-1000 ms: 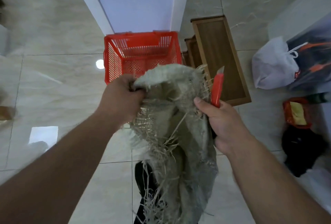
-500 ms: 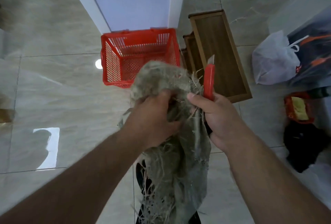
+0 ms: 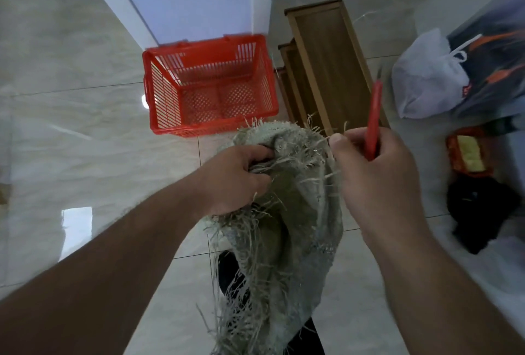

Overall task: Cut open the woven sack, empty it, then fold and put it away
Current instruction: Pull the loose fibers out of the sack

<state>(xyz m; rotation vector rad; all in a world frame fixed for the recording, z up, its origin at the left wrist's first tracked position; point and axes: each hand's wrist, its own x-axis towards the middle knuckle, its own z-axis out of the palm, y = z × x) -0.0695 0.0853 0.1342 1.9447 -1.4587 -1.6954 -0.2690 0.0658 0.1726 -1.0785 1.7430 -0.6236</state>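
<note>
Your woven sack (image 3: 287,212) now hangs lower, in front of the red basket (image 3: 210,85) and no longer covering it. Your left hand (image 3: 235,178) still grips its frayed edge; your right hand (image 3: 377,181), moved further right, holds the red cutter (image 3: 372,121) upright.

left hand (image 3: 235,178): fingers curled, gripping | right hand (image 3: 377,178): fingers curled, gripping

no legible text, red mark on white plastic bag (image 3: 426,76) unreadable
</note>
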